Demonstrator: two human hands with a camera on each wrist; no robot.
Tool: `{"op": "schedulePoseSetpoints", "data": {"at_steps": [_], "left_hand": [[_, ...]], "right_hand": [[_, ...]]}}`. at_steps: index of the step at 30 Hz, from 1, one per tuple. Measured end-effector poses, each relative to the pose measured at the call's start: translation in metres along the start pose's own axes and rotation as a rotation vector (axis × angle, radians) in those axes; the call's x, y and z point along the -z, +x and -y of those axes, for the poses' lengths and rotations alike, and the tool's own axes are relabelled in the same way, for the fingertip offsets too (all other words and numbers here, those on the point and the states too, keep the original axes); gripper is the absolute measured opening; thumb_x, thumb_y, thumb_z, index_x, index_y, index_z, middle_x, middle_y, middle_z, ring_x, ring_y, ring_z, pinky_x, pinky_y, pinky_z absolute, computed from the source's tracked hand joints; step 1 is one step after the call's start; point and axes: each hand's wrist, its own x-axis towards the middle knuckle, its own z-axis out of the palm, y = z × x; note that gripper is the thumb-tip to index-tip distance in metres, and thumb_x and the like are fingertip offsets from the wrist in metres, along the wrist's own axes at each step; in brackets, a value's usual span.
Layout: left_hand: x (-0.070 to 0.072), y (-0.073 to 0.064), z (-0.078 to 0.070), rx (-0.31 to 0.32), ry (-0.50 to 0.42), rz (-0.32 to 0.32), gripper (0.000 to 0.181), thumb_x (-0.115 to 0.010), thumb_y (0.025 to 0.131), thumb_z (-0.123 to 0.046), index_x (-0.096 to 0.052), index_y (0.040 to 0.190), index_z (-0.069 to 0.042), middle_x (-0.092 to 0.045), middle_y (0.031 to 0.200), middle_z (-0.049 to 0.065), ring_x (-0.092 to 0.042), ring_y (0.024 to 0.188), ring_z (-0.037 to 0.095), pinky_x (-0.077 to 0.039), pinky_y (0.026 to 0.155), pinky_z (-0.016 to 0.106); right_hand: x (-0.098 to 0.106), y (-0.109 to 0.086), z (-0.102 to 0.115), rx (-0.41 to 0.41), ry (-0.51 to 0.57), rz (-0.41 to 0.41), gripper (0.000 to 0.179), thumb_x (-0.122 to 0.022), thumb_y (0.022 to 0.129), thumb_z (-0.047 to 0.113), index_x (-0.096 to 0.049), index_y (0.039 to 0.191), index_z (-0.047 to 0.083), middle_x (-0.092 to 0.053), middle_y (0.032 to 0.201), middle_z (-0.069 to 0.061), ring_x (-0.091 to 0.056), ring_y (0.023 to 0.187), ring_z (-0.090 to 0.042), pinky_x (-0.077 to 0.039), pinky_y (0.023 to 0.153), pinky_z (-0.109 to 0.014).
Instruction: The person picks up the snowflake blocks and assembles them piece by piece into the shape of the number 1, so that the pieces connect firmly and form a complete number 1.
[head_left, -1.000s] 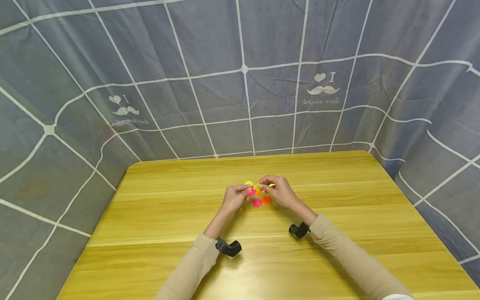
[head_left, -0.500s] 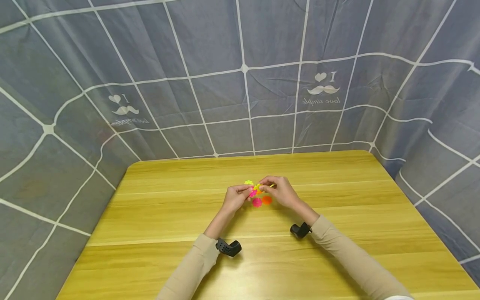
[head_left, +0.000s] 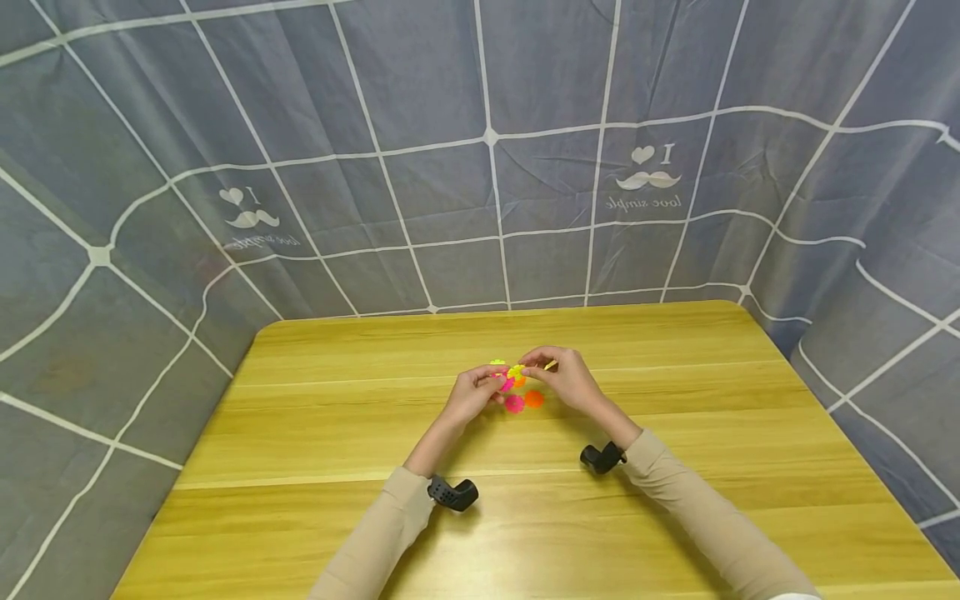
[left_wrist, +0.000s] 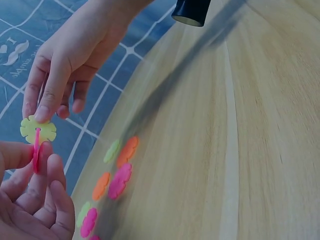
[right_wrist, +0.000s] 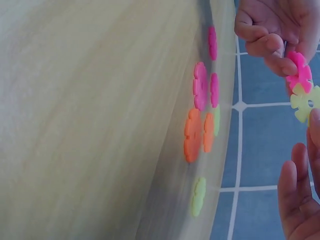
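Note:
My left hand (head_left: 468,395) pinches a pink flower-shaped interlocking disc (right_wrist: 301,70) between thumb and fingers. My right hand (head_left: 566,379) pinches a yellow disc (left_wrist: 46,131) of the same notched shape. Edge to edge, the two discs meet at an angle, the pink one reaching into the yellow one's slot in the left wrist view. Both hands are raised above the table. Below them lie loose discs: an orange disc (head_left: 533,399), a pink disc (head_left: 514,404), and more in pink, orange and yellow-green, such as the yellow-green disc (right_wrist: 198,196).
The wooden table (head_left: 337,433) reaches back to a grey curtain (head_left: 442,192) with white grid lines, which also hangs at both sides. Each wrist carries a black camera, the left camera (head_left: 454,495) and the right camera (head_left: 602,457).
Both hands have risen very slightly, and the yellow disc shows more plainly against the pink one. The grips are the same. The loose discs stay put on the table.

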Motion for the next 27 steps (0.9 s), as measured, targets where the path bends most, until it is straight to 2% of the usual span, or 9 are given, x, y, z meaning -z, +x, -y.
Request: {"op": "schedulePoseSetpoints", "data": {"at_steps": [6,14,19,22,27], "left_hand": [[0.000,-0.001,0.001,-0.043,0.025,0.024,0.030,-0.059,0.093,-0.008,-0.062,0.121,0.003,-0.068,0.098,0.022,-0.065,0.071,0.017,-0.057,0.072,0.030],[-0.001,-0.001,0.003,-0.037,0.061,-0.026,0.028,-0.066,0.090,-0.014,-0.066,0.113,0.003,-0.071,0.095,0.012,-0.066,0.073,0.018,-0.055,0.069,0.028],[0.001,-0.002,0.006,-0.035,0.057,-0.057,0.026,-0.066,0.090,-0.012,-0.068,0.109,0.005,-0.071,0.101,0.019,-0.065,0.071,0.014,-0.055,0.069,0.027],[0.003,-0.008,0.000,-0.023,0.039,-0.080,0.027,-0.065,0.090,-0.011,-0.067,0.110,0.007,-0.069,0.102,0.026,-0.064,0.070,0.014,-0.057,0.072,0.031],[0.009,-0.010,0.001,-0.027,0.018,-0.094,0.026,-0.065,0.090,-0.011,-0.066,0.109,0.008,-0.068,0.100,0.029,-0.063,0.066,0.016,-0.054,0.068,0.030]], "right_hand": [[0.000,-0.002,0.000,0.012,0.003,-0.006,0.012,-0.072,0.085,0.012,-0.073,0.096,0.007,-0.074,0.091,-0.008,-0.063,0.074,-0.012,-0.053,0.067,-0.024],[0.000,-0.003,0.000,0.001,0.002,0.014,0.011,-0.070,0.087,0.015,-0.073,0.096,0.009,-0.074,0.094,-0.005,-0.066,0.079,-0.012,-0.053,0.066,-0.023],[0.000,-0.004,-0.001,0.012,-0.002,0.032,0.010,-0.070,0.087,0.014,-0.074,0.096,0.010,-0.073,0.093,-0.004,-0.065,0.084,-0.014,-0.052,0.066,-0.024],[0.001,-0.004,-0.004,0.005,-0.007,0.046,0.010,-0.070,0.088,0.014,-0.073,0.097,0.011,-0.073,0.095,-0.004,-0.064,0.086,-0.016,-0.053,0.070,-0.027],[0.004,-0.005,-0.011,-0.027,-0.062,0.062,0.012,-0.070,0.088,0.014,-0.073,0.098,0.009,-0.073,0.096,-0.004,-0.061,0.085,-0.017,-0.048,0.073,-0.029]]}}
